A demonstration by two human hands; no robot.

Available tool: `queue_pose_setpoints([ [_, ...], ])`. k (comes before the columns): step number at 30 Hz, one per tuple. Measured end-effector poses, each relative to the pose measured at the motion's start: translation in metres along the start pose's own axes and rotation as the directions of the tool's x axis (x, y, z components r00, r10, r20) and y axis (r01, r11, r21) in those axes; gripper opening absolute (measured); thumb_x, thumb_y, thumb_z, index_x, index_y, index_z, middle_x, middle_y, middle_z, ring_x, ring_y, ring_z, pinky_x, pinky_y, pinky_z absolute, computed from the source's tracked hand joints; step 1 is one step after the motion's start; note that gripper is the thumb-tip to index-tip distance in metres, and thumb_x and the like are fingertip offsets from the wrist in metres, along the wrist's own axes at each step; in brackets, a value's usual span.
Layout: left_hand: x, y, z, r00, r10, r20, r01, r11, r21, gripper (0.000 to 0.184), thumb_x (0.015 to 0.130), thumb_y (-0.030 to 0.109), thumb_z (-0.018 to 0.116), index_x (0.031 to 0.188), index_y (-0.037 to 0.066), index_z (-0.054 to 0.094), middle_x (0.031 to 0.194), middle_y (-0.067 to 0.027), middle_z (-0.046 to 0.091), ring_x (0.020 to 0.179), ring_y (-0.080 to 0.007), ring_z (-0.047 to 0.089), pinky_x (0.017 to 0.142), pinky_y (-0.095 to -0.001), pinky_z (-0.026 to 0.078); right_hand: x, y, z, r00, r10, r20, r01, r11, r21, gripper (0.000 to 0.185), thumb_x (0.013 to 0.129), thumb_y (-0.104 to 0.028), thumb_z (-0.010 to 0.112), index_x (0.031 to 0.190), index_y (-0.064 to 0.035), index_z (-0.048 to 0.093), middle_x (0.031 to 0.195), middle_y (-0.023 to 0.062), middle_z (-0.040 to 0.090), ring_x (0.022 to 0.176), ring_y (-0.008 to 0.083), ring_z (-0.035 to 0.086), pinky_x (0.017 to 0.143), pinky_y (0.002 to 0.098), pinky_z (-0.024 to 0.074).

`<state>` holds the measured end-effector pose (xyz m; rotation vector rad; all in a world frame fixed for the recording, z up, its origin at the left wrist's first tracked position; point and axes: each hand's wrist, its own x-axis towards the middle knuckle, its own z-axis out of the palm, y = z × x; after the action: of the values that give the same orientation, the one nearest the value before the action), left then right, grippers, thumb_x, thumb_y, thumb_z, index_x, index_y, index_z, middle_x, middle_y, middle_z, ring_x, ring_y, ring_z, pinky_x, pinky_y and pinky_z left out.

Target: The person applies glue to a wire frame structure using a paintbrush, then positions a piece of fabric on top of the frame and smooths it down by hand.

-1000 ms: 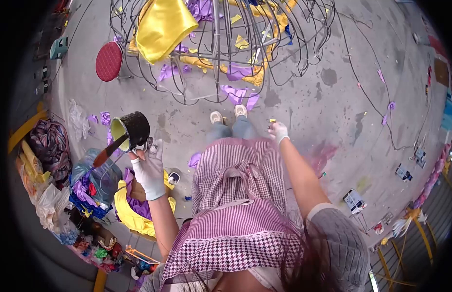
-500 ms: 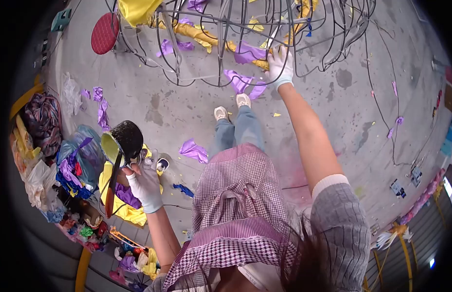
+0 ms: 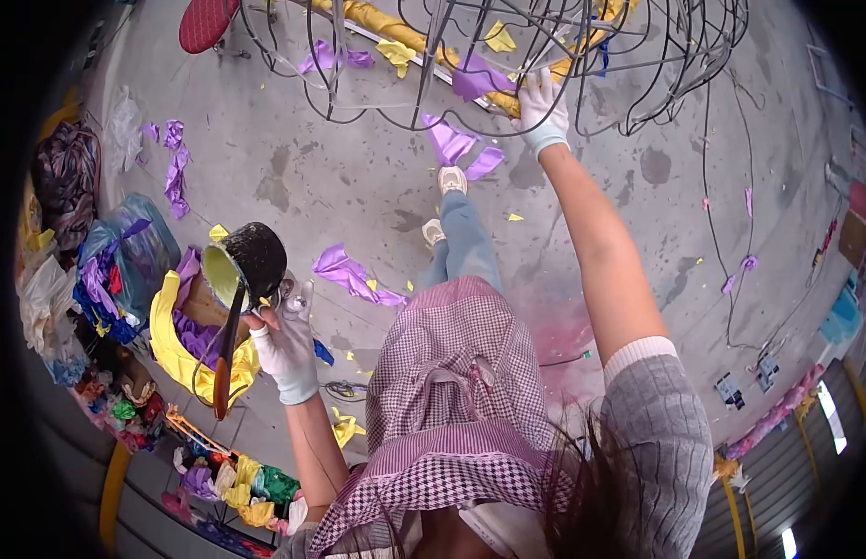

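Note:
My left hand (image 3: pixel 286 347), in a white fingerless-tipped glove, is closed round a black pot (image 3: pixel 260 259) with a pale yellow-green inside. The pot is tilted toward the left. A brush (image 3: pixel 225 365) with a brown wooden handle sticks out of its mouth, handle end hanging down. My right hand (image 3: pixel 545 114), also gloved, reaches forward to a frame of bent dark wire (image 3: pixel 423 129). Its fingers are closed at the frame's lower edge, beside a yellow-wrapped bar (image 3: pixel 503 101) and a purple scrap (image 3: pixel 479 78); the exact grip is partly hidden.
Purple scraps (image 3: pixel 354 275) and yellow bits lie scattered on the grey floor (image 3: pixel 628 242). A yellow cloth (image 3: pixel 214 377) lies below the pot. Bags of coloured material (image 3: pixel 139 265) line the left. Cables (image 3: pixel 731 307) run along the right, and a red round seat (image 3: pixel 206 23) stands at upper left.
The view has shifted, and the wire frame sits higher in it. My feet have stepped, the right now farther forward. Both hands keep their hold; the pot appears slightly farther right.

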<state>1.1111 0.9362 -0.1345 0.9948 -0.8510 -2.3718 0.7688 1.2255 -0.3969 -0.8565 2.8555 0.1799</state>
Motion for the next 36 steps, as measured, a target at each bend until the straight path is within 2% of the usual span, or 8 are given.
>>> queue_pose_setpoints([
  [1, -0.003, -0.004, -0.002, 1.000, 0.004, -0.001, -0.004, 1.000, -0.006, 0.038, 0.096, 0.036, 0.044, 0.072, 0.009, 0.055, 0.105, -0.0134, 0.063, 0.106, -0.0306, 0.057, 0.105, -0.0574, 0.031, 0.002, 0.003, 0.000, 1.000, -0.005, -0.004, 0.005, 1.000, -0.004, 0.062, 0.062, -0.037, 0.072, 0.114, -0.0112, 0.054, 0.134, 0.0024, 0.043, 0.133, 0.0310, 0.027, 0.100, 0.0459, 0.0310],
  [3, -0.015, -0.008, -0.004, 0.998, 0.020, 0.053, -0.021, 0.999, 0.029, 0.024, 0.096, 0.033, 0.044, 0.096, 0.011, 0.053, 0.093, -0.0038, 0.061, 0.107, -0.0288, 0.056, 0.105, -0.0583, 0.030, 0.001, 0.006, 0.001, 0.999, -0.007, 0.038, 0.007, 1.000, 0.006, 0.063, 0.062, -0.038, 0.072, 0.115, -0.0112, 0.054, 0.132, 0.0026, 0.045, 0.133, 0.0288, 0.028, 0.100, 0.0462, 0.0295],
  [5, -0.028, -0.005, -0.006, 0.993, 0.052, 0.107, -0.059, 0.996, 0.066, 0.030, 0.097, 0.030, 0.045, 0.121, 0.012, 0.052, 0.080, 0.0058, 0.058, 0.108, -0.0270, 0.056, 0.105, -0.0591, 0.029, 0.006, 0.001, -0.002, 0.998, -0.021, 0.065, 0.019, 1.000, 0.024, 0.064, 0.062, -0.038, 0.072, 0.116, -0.0113, 0.054, 0.131, 0.0028, 0.047, 0.133, 0.0265, 0.028, 0.101, 0.0466, 0.0281],
  [16, -0.075, -0.030, -0.045, 0.997, 0.078, -0.010, -0.077, 0.997, 0.015, 0.028, 0.096, 0.026, 0.047, 0.118, 0.010, 0.052, 0.084, 0.0015, 0.058, 0.108, -0.0287, 0.056, 0.103, -0.0592, 0.031, 0.017, 0.006, 0.001, 0.994, -0.058, 0.090, 0.067, 0.993, -0.095, 0.063, 0.064, -0.041, 0.070, 0.116, -0.0110, 0.056, 0.125, 0.0028, 0.052, 0.130, 0.0253, 0.034, 0.098, 0.0499, 0.0291],
  [18, -0.082, -0.038, -0.043, 0.996, 0.084, -0.029, -0.084, 0.996, -0.009, 0.021, 0.096, 0.030, 0.046, 0.098, 0.009, 0.052, 0.096, -0.0061, 0.059, 0.108, -0.0291, 0.056, 0.104, -0.0582, 0.031, 0.022, 0.007, -0.011, 0.984, -0.092, 0.150, 0.109, 0.988, -0.110, 0.059, 0.065, -0.042, 0.070, 0.113, -0.0117, 0.058, 0.121, 0.0031, 0.055, 0.126, 0.0252, 0.038, 0.097, 0.0498, 0.0301],
  [20, -0.092, -0.048, -0.042, 0.995, 0.082, -0.055, -0.083, 0.996, -0.029, 0.032, 0.096, 0.033, 0.046, 0.077, 0.009, 0.053, 0.109, -0.0137, 0.059, 0.109, -0.0296, 0.056, 0.104, -0.0572, 0.031, 0.021, 0.006, -0.014, 0.967, -0.123, 0.222, 0.153, 0.981, -0.121, 0.055, 0.066, -0.043, 0.069, 0.110, -0.0123, 0.060, 0.117, 0.0033, 0.058, 0.122, 0.0251, 0.042, 0.096, 0.0497, 0.0312],
  [25, -0.110, -0.075, -0.023, 0.993, 0.068, -0.101, -0.070, 0.997, -0.023, 0.031, 0.096, 0.033, 0.047, 0.077, 0.008, 0.052, 0.110, -0.0134, 0.059, 0.111, -0.0290, 0.054, 0.104, -0.0574, 0.031, 0.030, 0.015, 0.021, 0.982, -0.132, 0.132, 0.146, 0.984, -0.106, 0.046, 0.066, -0.045, 0.069, 0.101, -0.0149, 0.065, 0.108, 0.0021, 0.063, 0.115, 0.0236, 0.048, 0.093, 0.0491, 0.0332],
  [36, -0.143, -0.100, -0.022, 0.996, 0.088, -0.002, -0.088, 0.996, -0.009, 0.029, 0.095, 0.032, 0.048, 0.081, 0.007, 0.052, 0.114, -0.0110, 0.058, 0.111, -0.0299, 0.053, 0.103, -0.0577, 0.032, 0.015, 0.001, -0.025, 0.978, -0.094, 0.188, 0.117, 0.986, -0.116, 0.044, 0.065, -0.048, 0.066, 0.094, -0.0163, 0.067, 0.100, 0.0003, 0.065, 0.105, 0.0212, 0.053, 0.091, 0.0438, 0.0331],
])
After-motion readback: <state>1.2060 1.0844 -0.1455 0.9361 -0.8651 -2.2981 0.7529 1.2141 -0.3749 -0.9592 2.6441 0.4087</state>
